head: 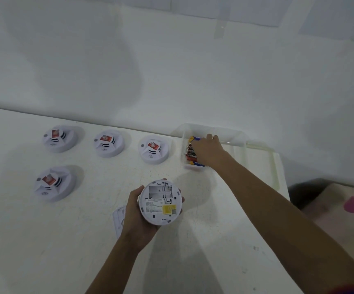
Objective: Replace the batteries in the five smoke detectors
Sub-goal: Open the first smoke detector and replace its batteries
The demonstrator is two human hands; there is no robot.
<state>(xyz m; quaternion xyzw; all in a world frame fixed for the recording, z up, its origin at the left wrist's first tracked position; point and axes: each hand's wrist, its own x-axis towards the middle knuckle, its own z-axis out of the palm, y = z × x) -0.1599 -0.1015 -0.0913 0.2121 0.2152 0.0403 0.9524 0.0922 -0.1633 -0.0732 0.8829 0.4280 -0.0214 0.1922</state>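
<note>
Head view, the only one.

Left hand (138, 217) cups the held detector (160, 201) from below at 6 o'clock of the frame. The fingers curl round its rim and the back faces up. Its battery bay at the top of the back is open and looks empty: no cells seen in it. A flat white piece, possibly the mounting plate (118, 219), lies on the table (214, 240) at 9 o'clock of that hand, partly hidden.

Right hand (207, 150) reaches to 1 o'clock of the held detector, into the clear tray (235, 134), with its fingers down among the batteries (191, 152). The fingertips are hidden by the hand's back, so I cannot tell whether a cell is pinched.

The four other detectors (58, 139) sit face up on the table — three in a row from 10 to 12 o'clock, one at 9 o'clock. Each has a red tag on top.

Progress, as a judgement: this unit is open and awaits new cells — the other four appear untouched. The bulk of the task remains.
</note>
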